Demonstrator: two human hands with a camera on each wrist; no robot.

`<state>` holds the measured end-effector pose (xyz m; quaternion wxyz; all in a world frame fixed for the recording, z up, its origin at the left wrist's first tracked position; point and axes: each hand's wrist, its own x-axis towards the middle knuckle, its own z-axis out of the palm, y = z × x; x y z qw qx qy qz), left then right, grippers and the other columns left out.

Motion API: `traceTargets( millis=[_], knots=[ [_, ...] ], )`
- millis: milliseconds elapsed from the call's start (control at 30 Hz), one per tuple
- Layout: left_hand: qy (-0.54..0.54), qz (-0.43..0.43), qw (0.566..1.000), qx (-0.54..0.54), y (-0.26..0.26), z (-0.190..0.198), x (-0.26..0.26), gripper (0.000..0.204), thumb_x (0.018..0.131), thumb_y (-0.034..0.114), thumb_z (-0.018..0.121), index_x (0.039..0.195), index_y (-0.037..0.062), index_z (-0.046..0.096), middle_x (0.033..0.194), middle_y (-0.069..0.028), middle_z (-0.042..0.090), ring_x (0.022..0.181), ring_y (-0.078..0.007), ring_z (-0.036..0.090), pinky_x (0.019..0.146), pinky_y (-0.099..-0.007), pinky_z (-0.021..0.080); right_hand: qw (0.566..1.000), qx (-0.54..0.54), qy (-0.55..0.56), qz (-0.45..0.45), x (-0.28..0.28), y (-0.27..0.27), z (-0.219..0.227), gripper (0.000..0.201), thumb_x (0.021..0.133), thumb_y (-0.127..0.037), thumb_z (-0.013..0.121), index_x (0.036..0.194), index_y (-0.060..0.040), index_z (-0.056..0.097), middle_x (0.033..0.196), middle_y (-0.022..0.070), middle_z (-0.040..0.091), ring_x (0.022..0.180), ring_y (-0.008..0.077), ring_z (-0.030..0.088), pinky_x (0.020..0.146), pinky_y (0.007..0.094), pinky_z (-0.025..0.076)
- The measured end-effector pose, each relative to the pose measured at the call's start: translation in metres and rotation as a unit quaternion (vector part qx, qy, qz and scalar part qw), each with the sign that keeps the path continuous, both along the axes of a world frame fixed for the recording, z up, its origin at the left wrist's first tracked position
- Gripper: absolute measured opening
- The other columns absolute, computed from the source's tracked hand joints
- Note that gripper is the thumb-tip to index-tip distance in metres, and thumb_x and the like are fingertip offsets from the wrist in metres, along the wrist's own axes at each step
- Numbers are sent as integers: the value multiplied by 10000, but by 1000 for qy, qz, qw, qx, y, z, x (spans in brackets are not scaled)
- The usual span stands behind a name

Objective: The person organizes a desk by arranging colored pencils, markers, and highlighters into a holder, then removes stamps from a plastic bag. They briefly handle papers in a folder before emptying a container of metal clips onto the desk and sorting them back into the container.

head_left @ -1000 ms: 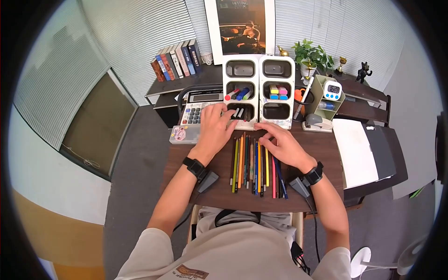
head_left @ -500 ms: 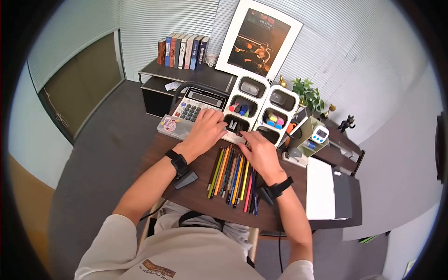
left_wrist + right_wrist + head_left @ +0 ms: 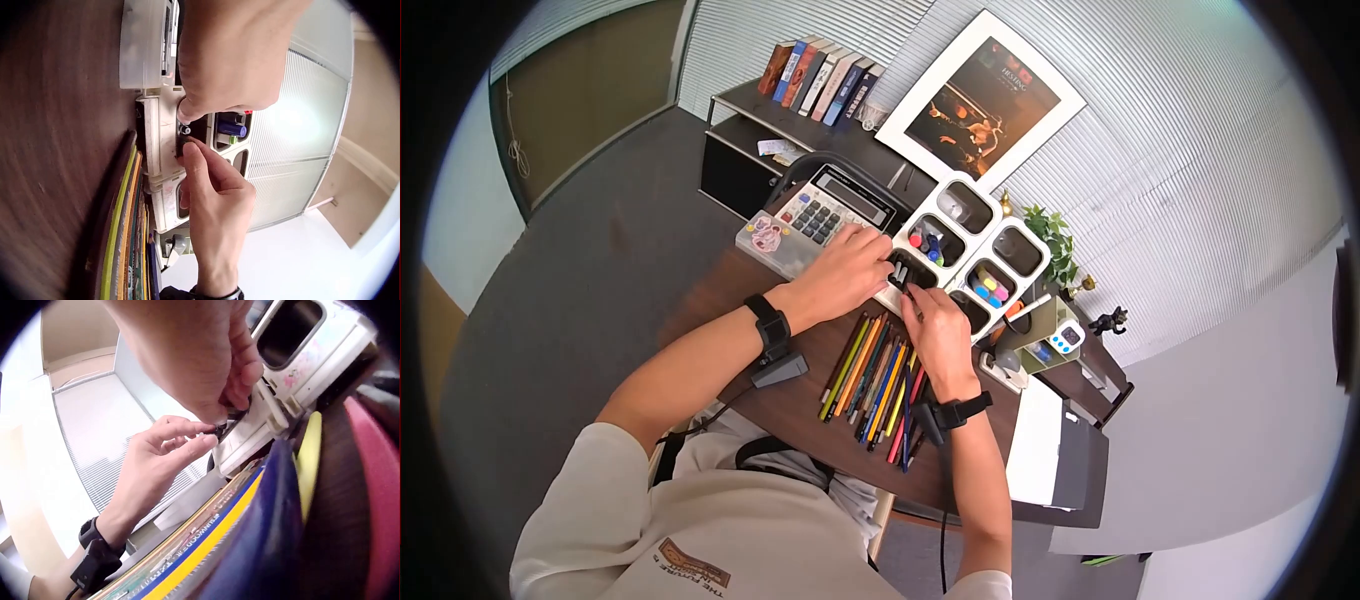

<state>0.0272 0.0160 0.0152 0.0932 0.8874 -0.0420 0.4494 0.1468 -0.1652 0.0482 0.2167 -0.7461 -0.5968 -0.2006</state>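
At the lower left compartment of the white organizer, the left hand pinches a pen end between thumb and forefinger. The right hand reaches in from the other side, its fingertips round a dark pen. The left wrist view has the left hand above and the right hand below, with a grey-ended pen between them. From the right wrist, the left hand and right hand nearly meet at the compartment; fingers hide most of the pens.
Colored pencils lie side by side on the table near the hands. Markers and highlighters fill other compartments. A calculator and a clear case stand left; a stapler and white paper lie right.
The head view has turned, tilting the scene. The right hand has moved from the organizer's front edge into the lower left compartment, close to the left hand, which stays there.
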Motion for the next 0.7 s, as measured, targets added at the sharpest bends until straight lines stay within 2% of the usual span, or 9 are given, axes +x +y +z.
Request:
traceTargets(
  millis=[467,700],
  knots=[
    [1,6,1000,24,-1,-4,5,212,820,160,784,1007,66,754,1003,-47,554,1038,-243,537,952,-392,420,999,-10,51,-3,-5,3,1,223,965,-133,720,1133,12,744,934,191,694,799,386,701,705,453,574],
    [-4,1,999,35,1,-7,9,164,837,167,746,955,55,768,983,-46,555,1023,-237,539,941,-381,423,999,-5,46,5,1,3,1,222,975,-149,717,1142,-5,742,954,187,691,798,402,695,699,454,574]
  ],
)
